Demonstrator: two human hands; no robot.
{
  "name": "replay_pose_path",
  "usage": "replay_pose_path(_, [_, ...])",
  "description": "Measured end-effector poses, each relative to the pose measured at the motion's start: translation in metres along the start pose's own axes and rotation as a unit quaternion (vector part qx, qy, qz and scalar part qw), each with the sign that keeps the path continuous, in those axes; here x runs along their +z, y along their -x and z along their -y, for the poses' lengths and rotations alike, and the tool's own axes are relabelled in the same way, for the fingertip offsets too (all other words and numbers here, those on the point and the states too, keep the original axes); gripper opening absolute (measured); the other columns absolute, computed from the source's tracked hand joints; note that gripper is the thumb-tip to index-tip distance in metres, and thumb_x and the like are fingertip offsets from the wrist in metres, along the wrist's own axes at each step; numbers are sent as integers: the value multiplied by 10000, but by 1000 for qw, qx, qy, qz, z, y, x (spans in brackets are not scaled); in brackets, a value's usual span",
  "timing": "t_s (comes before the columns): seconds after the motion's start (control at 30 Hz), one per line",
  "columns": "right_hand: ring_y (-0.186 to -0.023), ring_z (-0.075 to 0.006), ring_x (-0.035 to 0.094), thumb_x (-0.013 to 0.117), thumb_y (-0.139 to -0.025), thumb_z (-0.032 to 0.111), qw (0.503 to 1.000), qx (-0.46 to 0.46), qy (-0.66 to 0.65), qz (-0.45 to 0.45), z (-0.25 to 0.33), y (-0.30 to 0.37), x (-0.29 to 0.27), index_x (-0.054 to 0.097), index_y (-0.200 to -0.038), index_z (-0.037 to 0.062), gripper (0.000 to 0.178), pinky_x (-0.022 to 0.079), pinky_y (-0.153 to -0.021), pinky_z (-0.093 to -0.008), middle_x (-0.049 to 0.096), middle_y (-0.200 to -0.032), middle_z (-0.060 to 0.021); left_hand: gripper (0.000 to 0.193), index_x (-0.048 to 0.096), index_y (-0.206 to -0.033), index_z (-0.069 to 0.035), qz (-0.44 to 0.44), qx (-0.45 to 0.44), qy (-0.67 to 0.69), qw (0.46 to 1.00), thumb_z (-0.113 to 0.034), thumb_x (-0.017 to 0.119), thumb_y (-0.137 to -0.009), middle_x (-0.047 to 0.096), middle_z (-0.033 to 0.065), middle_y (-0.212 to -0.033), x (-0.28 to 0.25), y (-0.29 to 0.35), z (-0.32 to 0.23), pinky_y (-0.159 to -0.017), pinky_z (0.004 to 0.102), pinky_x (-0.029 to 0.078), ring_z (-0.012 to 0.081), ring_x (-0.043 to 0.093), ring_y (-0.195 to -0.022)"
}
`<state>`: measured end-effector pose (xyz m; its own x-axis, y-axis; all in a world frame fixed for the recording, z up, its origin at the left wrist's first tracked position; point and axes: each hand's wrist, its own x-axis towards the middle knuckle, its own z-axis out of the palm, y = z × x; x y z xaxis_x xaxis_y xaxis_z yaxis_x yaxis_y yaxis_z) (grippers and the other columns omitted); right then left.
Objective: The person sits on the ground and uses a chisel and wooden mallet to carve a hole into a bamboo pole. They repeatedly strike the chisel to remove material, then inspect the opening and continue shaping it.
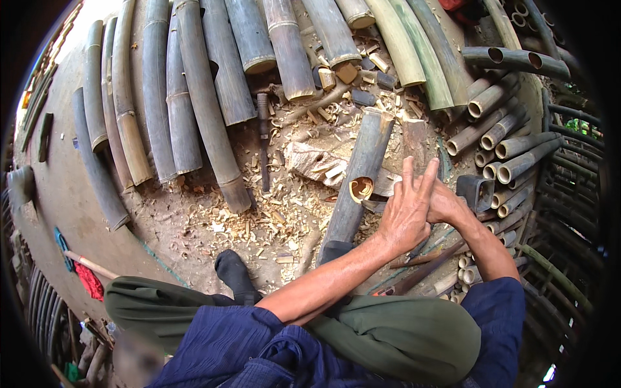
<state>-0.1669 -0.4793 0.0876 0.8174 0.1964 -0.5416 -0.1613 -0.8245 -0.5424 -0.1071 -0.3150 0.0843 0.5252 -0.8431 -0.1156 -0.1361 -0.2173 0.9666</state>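
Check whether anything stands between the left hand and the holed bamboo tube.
Between the left hand and the bamboo tube, the picture shows a dark blade-like piece and, just above it in view, pale wood; whether either truly blocks is unclear.

Light's brightest upper L (ground [74,48] washed out), R dim, fisheye rim blk.

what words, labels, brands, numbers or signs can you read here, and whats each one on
None can be read.
The holed bamboo pole, navy shirt and red cloth show no legible text.
Things along the dark rim are too small or blurred to tell.
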Motion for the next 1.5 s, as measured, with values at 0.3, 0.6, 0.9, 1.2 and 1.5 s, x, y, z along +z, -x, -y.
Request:
replay_pose_path(0.3, [-1092,-302,687,777,-843,129,916,138,-377,-12,12,21,78,573,-1352,22,559,561,-959,-434,691,-1185,-189,1148,321,-1618,-134,257,-47,-74,962,-29,846,-603,435,410,-1466,-16,-11,6,-947,552,594,537,667,-1147])
replay_pose_path(0.6, [-872,-322,722,773,-822,155,988,44,-87,-120,30,-4,59,648,-1205,4,431,598,-773,-467,725,-913,-195,1043,440,-1552,-101,213,-5,-3,977,-57,856,-597,568,254,-1402,-36,-14,23,-995,473,571,447,639,-1247])
replay_pose_path(0.9, [-1126,-388,677,763,-805,174,976,70,-203,45,27,0,18,709,-1129,17,364,547,-955,-480,709,-1186,-245,1022,365,-1585,-105,87,-55,12,995,-33,797,-662,390,368,-1508,-22,6,1,-1039,547,537,568,596,-1235])
replay_pose_path(1.2, [-1209,-293,652,799,-820,128,872,385,-290,-86,71,-11,118,557,-1369,58,604,544,-1018,-420,677,-1222,-180,1087,628,-1478,-146,579,4,-173,797,-75,779,-404,662,226,-1295,-53,-31,20,-923,457,603,418,710,-1135])
replay_pose_path(1.5, [-1220,-393,637,775,-825,236,978,153,-138,27,43,6,52,657,-1279,14,519,526,-1017,-471,649,-1303,-263,890,529,-1473,-91,140,-14,5,990,-69,827,-635,520,252,-1404,-31,27,17,-1053,521,526,458,592,-1261])
